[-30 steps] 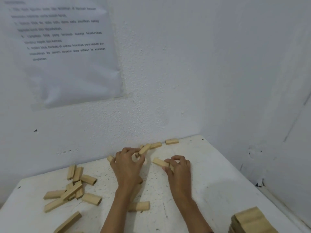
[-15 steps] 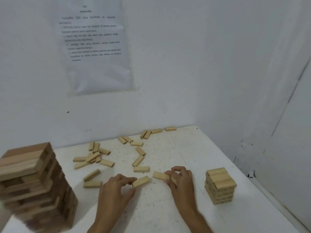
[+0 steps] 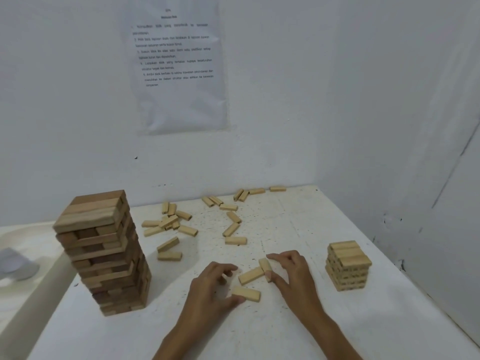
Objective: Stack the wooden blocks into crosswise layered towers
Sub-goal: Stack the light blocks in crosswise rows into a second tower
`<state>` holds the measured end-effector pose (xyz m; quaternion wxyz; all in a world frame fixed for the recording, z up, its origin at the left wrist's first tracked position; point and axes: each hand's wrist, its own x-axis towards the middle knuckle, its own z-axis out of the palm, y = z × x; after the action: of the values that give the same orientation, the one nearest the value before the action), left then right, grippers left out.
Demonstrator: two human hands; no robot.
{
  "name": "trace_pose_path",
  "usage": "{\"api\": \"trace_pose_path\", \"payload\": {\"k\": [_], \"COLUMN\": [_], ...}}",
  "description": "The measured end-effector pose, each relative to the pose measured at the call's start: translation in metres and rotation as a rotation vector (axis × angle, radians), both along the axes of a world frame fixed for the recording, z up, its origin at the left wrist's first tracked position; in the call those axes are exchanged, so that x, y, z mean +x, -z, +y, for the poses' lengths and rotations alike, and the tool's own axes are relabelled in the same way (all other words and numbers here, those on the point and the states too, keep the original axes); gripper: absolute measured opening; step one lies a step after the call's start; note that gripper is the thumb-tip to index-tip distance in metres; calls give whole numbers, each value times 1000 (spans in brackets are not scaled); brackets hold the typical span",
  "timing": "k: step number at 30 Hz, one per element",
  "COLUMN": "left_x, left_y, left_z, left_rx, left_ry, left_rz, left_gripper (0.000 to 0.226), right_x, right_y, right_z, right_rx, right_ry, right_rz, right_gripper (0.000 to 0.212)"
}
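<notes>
My right hand (image 3: 293, 275) pinches a short pale wooden block (image 3: 264, 263) between thumb and forefinger, low over the white table (image 3: 298, 224). A second pale block (image 3: 250, 275) lies at an angle against it. My left hand (image 3: 209, 291) rests beside a third block (image 3: 246, 293) lying flat, with the thumb touching its left end and the fingers curled apart. A small pale crosswise tower (image 3: 348, 266) stands right of my right hand. A tall, darker crosswise tower (image 3: 104, 255) stands to the left. Several loose blocks (image 3: 179, 224) lie scattered toward the back wall.
White walls meet in a corner behind and right of the table. A printed sheet (image 3: 179, 66) hangs on the back wall. The table's right edge (image 3: 405, 276) runs close to the side wall. A pale curved object (image 3: 23, 245) sits at the far left.
The view has dropped and pulled back, bringing both towers into sight. Both hands have carried blocks from the back toward the near middle of the table, and the left hand's block now lies flat.
</notes>
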<state>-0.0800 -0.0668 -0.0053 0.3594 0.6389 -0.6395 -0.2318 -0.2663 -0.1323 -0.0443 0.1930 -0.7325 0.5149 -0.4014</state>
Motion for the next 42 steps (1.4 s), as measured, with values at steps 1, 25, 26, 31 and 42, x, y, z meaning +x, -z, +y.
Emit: {"api": "trace_pose_path", "payload": {"k": [1, 25, 26, 31, 42], "left_x": [-1, 9, 11, 20, 6], "left_y": [0, 17, 16, 13, 17], "left_z": [-1, -38, -39, -33, -31], "left_rx": [0, -83, -69, -35, -12], "left_ry": [1, 63, 73, 133, 190], "left_rz": [27, -60, -59, -49, -110], "left_gripper": [37, 52, 51, 43, 57], "right_x": [-1, 10, 9, -7, -10], "right_y": [1, -10, -9, -19, -26], "right_z": [-1, -12, -9, -4, -31], "right_rx": [-7, 91, 98, 162, 274], "right_ry": [23, -152, -140, -189, -509], "right_rz": [12, -83, -82, -120, 185], "right_gripper": [26, 24, 24, 35, 61]}}
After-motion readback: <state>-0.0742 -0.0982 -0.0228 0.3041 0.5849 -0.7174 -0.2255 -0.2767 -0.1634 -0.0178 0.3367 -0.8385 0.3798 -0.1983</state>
